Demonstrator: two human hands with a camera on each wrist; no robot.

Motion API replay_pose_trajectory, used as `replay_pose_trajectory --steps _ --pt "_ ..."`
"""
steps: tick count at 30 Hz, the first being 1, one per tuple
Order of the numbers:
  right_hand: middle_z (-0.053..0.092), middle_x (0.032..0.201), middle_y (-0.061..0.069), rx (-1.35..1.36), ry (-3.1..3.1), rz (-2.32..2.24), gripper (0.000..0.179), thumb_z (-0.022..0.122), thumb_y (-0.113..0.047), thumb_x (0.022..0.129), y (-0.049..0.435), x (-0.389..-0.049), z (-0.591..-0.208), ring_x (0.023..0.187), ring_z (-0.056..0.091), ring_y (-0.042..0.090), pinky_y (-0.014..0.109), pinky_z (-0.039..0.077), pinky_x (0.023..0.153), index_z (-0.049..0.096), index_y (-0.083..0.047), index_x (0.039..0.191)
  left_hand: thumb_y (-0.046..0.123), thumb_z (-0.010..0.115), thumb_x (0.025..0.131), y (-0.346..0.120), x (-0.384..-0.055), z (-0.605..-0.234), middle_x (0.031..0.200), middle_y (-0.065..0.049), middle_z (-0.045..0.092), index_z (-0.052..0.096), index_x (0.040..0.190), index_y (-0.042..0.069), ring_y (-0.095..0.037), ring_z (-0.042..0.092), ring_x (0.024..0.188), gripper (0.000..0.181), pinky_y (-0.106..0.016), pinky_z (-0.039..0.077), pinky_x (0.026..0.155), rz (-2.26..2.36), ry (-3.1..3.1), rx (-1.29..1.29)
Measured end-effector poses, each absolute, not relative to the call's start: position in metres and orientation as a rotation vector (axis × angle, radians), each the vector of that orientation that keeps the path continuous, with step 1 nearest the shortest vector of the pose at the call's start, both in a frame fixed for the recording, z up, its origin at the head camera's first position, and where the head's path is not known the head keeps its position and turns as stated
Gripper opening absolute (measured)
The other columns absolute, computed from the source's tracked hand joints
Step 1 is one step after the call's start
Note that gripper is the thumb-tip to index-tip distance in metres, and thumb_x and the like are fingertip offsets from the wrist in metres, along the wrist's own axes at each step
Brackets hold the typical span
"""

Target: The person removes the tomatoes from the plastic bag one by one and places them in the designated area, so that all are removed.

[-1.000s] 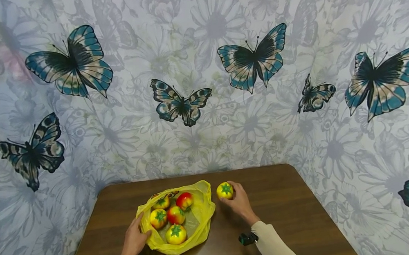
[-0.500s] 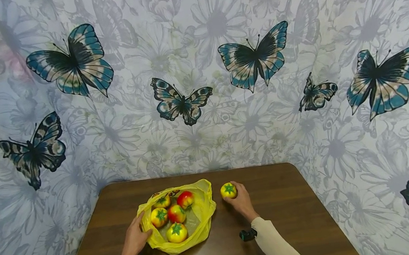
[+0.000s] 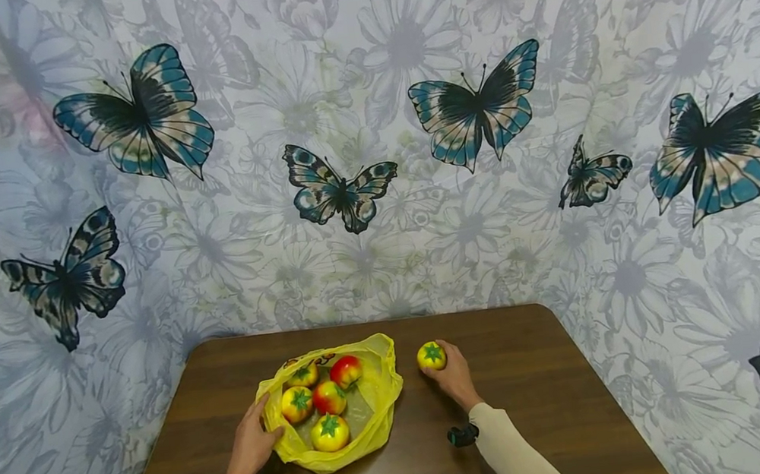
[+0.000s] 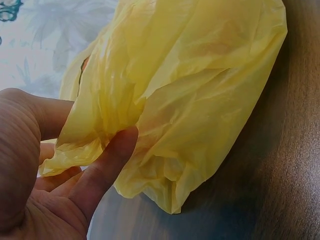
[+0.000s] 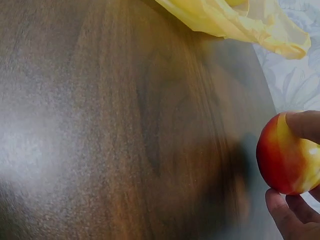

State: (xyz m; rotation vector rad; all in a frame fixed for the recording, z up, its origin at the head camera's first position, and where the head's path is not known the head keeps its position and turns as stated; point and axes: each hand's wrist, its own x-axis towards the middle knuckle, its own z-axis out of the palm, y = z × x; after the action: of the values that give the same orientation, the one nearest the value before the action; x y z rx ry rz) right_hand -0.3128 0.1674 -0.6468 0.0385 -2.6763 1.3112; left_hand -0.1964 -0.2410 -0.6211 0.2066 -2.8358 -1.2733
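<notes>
In the head view a thin yellow plastic bag (image 3: 370,421) lies wide open on the table, with several yellow-and-red tomato-like fruits (image 3: 329,398) inside. My left hand (image 3: 251,437) grips its left rim; the left wrist view shows thumb and fingers pinching the crumpled plastic (image 4: 200,105). To the right of the bag, my right hand (image 3: 458,379) holds one more tomato-like fruit (image 3: 430,356), its green star-shaped top facing up. Seen from the right wrist, this fruit (image 5: 277,160) is red on one side and yellow on the other, between thumb and fingertips, with a shadow on the wood below.
The brown wooden table (image 3: 524,376) has rounded far corners and stands against a wall (image 3: 357,285) with a flower and butterfly pattern. A black wrist device (image 3: 463,435) is on the right wrist.
My right hand has moved slightly to the right with the fruit, a little farther from the bag. My left hand keeps its grip on the rim; the head view has shifted slightly.
</notes>
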Motion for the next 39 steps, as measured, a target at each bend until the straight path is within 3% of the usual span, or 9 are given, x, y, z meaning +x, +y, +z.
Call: replay_pose_trajectory --steps 23,39 --pt "0.047 0.143 0.026 0.024 -2.709 1.326 0.072 0.078 -0.015 0.081 0.174 -0.311 -0.645 0.127 0.050 0.044 0.059 0.040 0.106 0.045 -0.002 0.144 0.001 0.070 0.081 -0.243 -0.199 -0.625 0.148 -0.037 0.034 0.036 0.146 -0.008 -0.055 0.038 0.133 0.074 -0.063 0.036 0.107 -1.266 -2.823 0.173" --pt "0.046 0.146 0.022 0.056 -2.578 1.351 0.072 0.079 -0.015 0.080 0.175 -0.303 -0.611 0.132 0.047 0.044 0.059 0.041 0.105 0.047 -0.007 0.143 0.002 0.070 0.081 -0.242 -0.196 -0.623 0.148 -0.038 0.034 0.035 0.147 -0.008 -0.055 0.037 0.134 0.075 -0.064 0.034 0.108 -1.264 -2.832 0.187"
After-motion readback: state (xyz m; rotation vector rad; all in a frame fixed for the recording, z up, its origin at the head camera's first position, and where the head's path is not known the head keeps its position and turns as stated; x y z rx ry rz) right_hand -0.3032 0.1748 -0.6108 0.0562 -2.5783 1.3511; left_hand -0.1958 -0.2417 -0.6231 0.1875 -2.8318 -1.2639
